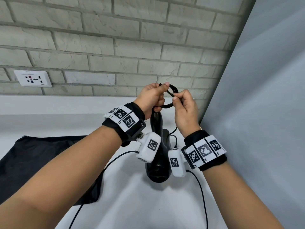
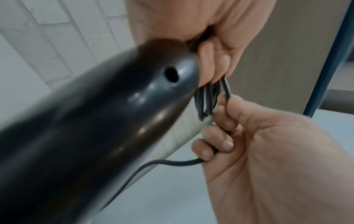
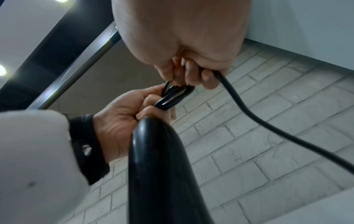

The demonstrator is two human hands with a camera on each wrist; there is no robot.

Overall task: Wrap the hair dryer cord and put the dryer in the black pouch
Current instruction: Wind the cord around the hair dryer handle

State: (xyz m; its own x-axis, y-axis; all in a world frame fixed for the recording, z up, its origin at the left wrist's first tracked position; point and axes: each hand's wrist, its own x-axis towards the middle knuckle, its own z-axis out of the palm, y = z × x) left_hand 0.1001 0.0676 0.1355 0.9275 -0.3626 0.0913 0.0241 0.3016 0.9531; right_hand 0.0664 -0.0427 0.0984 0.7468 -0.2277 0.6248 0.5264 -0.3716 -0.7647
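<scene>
Glossy black plastic hair dryer (image 1: pixel 156 156) hung nozzle-down above white table (image 1: pixel 135 200), just in front of grey brick wall (image 1: pixel 115 38). Left hand (image 1: pixel 151 98) curled tight round coiled loops of thin black rubber cord (image 1: pixel 171 91) at handle end. Right hand (image 1: pixel 184 108) pinched a strand of same cord beside coil, fingers (image 2: pixel 224 121) curled; loose tail trailed down. Flat black fabric pouch (image 1: pixel 41 161) lay on table, left of dryer, apart.
</scene>
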